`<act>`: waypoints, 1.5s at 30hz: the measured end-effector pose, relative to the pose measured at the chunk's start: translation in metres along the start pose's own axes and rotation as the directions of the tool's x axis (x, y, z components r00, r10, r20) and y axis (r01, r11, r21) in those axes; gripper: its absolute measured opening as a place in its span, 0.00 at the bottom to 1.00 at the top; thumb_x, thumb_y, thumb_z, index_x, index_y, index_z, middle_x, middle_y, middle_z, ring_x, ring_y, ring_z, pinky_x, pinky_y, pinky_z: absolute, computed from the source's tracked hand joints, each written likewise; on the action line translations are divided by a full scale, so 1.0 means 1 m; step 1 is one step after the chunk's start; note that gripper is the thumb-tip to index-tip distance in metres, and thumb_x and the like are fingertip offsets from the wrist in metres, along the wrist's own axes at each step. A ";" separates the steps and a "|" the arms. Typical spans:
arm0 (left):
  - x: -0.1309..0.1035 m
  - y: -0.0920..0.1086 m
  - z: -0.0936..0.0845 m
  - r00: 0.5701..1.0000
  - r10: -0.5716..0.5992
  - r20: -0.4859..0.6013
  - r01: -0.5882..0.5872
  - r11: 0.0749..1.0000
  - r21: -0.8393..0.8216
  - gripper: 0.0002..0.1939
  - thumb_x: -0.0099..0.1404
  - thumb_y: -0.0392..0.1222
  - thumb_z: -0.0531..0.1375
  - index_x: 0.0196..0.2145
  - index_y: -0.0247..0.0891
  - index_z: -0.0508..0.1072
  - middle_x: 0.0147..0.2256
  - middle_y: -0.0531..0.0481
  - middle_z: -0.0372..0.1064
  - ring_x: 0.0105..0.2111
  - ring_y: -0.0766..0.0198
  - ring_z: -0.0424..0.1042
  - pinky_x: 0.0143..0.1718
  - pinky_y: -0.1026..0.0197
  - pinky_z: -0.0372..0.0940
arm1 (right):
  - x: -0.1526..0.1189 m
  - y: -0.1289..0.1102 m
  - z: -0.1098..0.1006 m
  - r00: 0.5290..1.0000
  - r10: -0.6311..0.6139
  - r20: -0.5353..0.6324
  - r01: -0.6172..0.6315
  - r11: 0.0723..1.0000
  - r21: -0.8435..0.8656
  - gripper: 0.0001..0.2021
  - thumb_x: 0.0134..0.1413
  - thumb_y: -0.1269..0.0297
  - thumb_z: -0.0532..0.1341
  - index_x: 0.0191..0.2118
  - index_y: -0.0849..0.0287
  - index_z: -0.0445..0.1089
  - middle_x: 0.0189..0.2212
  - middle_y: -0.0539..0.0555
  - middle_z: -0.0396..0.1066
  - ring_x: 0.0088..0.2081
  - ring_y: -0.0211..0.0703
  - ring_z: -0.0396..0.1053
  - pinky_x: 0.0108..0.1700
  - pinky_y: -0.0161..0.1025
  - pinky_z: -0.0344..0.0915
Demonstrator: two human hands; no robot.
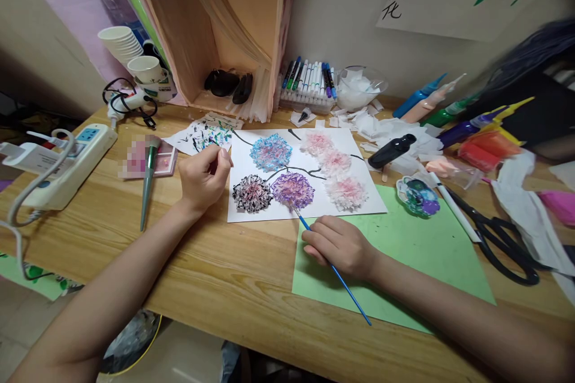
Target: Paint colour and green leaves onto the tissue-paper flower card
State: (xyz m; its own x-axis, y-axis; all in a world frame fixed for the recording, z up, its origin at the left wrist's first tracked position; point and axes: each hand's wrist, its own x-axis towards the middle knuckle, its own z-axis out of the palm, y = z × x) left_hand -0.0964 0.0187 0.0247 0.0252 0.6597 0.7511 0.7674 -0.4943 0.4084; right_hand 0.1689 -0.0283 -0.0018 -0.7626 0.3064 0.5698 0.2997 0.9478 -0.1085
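My right hand point(341, 245) grips a thin blue paintbrush point(350, 293) and rests over the green sheet point(395, 269). The brush tip touches the lower edge of a purple-edged tissue-paper flower point(293, 190). That flower is on a white sheet point(309, 217) with drawn dark stems. A black-edged flower point(252, 194), a blue one point(270, 152) and several pale pink ones point(345, 193) are on it too. My left hand point(204, 176) is closed in a loose fist at the sheet's left edge, and nothing shows in it. A small palette point(417, 196) smeared with paint sits right of the sheet.
Scissors point(507, 239), a white marker point(458, 207), a black bottle point(392, 151) and paint tubes point(453, 109) lie at the right. Behind are a marker rack point(308, 87) and a glass bowl point(360, 87). A makeup brush point(148, 182) and a power strip point(69, 161) are at the left.
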 end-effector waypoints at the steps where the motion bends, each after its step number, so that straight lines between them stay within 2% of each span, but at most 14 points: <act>1: 0.000 0.000 0.000 1.000 -0.003 0.001 0.003 1.000 0.005 0.14 0.62 0.34 0.52 0.19 0.37 0.65 0.15 0.57 0.58 0.15 0.73 0.53 0.18 0.65 0.49 | -0.001 0.000 -0.001 1.000 0.004 -0.011 -0.004 1.000 -0.002 0.16 0.63 0.68 0.47 0.29 0.65 0.67 0.18 0.53 0.62 0.24 0.40 0.55 0.25 0.37 0.52; 7: 0.000 -0.001 -0.001 1.000 -0.015 0.001 0.015 1.000 0.025 0.14 0.62 0.35 0.52 0.19 0.37 0.65 0.15 0.56 0.60 0.15 0.73 0.54 0.18 0.65 0.50 | 0.000 -0.005 -0.010 0.995 -0.009 -0.097 0.018 0.996 0.093 0.19 0.64 0.67 0.42 0.30 0.64 0.66 0.18 0.54 0.62 0.24 0.41 0.57 0.25 0.37 0.52; 10: -0.001 -0.001 -0.001 0.999 -0.043 0.013 0.043 0.999 0.031 0.15 0.63 0.36 0.51 0.19 0.37 0.65 0.16 0.55 0.61 0.15 0.72 0.55 0.18 0.65 0.51 | 0.008 -0.010 -0.007 0.999 -0.018 -0.034 0.022 0.994 0.106 0.19 0.64 0.65 0.43 0.29 0.64 0.66 0.17 0.53 0.61 0.23 0.40 0.55 0.25 0.38 0.50; 14: -0.001 -0.001 -0.001 0.998 -0.057 0.021 0.056 0.997 0.050 0.15 0.63 0.37 0.51 0.18 0.38 0.64 0.16 0.54 0.62 0.15 0.72 0.56 0.19 0.64 0.51 | 0.020 -0.011 0.007 0.997 -0.017 0.080 0.015 1.000 0.027 0.17 0.63 0.63 0.49 0.24 0.61 0.64 0.18 0.52 0.61 0.23 0.39 0.53 0.25 0.37 0.48; 21: -0.002 -0.003 -0.002 0.999 -0.036 0.025 0.035 0.999 0.041 0.14 0.63 0.36 0.52 0.19 0.38 0.64 0.16 0.56 0.60 0.15 0.72 0.55 0.19 0.64 0.50 | 0.029 -0.009 0.017 0.999 0.020 0.048 -0.016 0.996 -0.090 0.15 0.61 0.65 0.52 0.24 0.62 0.65 0.18 0.52 0.62 0.23 0.40 0.53 0.26 0.39 0.46; 29: -0.003 -0.004 -0.001 0.999 -0.021 0.025 0.020 1.000 0.021 0.14 0.62 0.35 0.52 0.19 0.37 0.65 0.16 0.56 0.60 0.15 0.72 0.55 0.19 0.64 0.50 | 0.032 -0.008 0.003 0.999 0.052 -0.002 -0.052 0.989 -0.141 0.15 0.62 0.65 0.51 0.25 0.62 0.64 0.16 0.51 0.61 0.22 0.39 0.54 0.25 0.38 0.48; 35: -0.004 -0.004 -0.001 0.999 -0.037 0.034 0.036 0.999 0.022 0.14 0.62 0.36 0.52 0.19 0.38 0.65 0.16 0.56 0.59 0.15 0.72 0.54 0.20 0.64 0.50 | 0.031 -0.008 -0.021 0.995 0.086 -0.050 -0.085 0.996 0.020 0.16 0.63 0.66 0.47 0.28 0.62 0.65 0.18 0.53 0.64 0.22 0.39 0.59 0.24 0.36 0.54; 38: -0.002 -0.006 -0.002 0.996 -0.059 0.063 0.055 0.996 0.068 0.14 0.62 0.37 0.52 0.19 0.38 0.65 0.15 0.56 0.58 0.15 0.71 0.54 0.20 0.64 0.50 | 0.039 0.004 -0.042 0.967 0.246 -0.064 -0.230 0.955 0.189 0.14 0.64 0.66 0.45 0.32 0.60 0.65 0.20 0.52 0.66 0.24 0.36 0.63 0.26 0.34 0.58; 41: 0.005 -0.008 -0.005 0.976 -0.131 0.171 0.103 0.981 0.165 0.15 0.63 0.40 0.52 0.20 0.38 0.67 0.15 0.55 0.58 0.16 0.70 0.56 0.21 0.64 0.49 | 0.059 0.034 -0.062 0.886 0.462 -0.039 -0.434 0.856 0.282 0.08 0.62 0.63 0.51 0.39 0.60 0.63 0.26 0.51 0.68 0.26 0.36 0.67 0.28 0.34 0.61; 43: 0.010 -0.010 -0.008 0.937 -0.206 0.281 0.141 0.961 0.237 0.16 0.64 0.42 0.51 0.21 0.38 0.70 0.16 0.54 0.61 0.17 0.68 0.58 0.21 0.63 0.48 | 0.078 0.056 -0.069 0.877 0.468 0.109 -0.477 0.819 0.320 0.09 0.61 0.61 0.51 0.36 0.60 0.63 0.25 0.51 0.69 0.26 0.35 0.67 0.28 0.34 0.60; 45: 0.013 -0.011 -0.010 0.886 -0.260 0.384 0.150 0.944 0.294 0.17 0.63 0.44 0.51 0.20 0.38 0.70 0.16 0.53 0.65 0.17 0.67 0.60 0.21 0.63 0.47 | 0.097 0.074 -0.068 0.876 0.397 0.275 -0.472 0.824 0.313 0.12 0.61 0.60 0.51 0.32 0.61 0.65 0.23 0.50 0.69 0.25 0.34 0.65 0.29 0.34 0.59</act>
State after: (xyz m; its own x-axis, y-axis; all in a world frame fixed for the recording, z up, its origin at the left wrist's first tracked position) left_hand -0.1114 0.0270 0.0354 0.0687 0.9305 0.3598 0.9166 -0.2013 0.3456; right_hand 0.1561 0.0655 0.1009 -0.7062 0.6688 0.2322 0.4277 0.6644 -0.6129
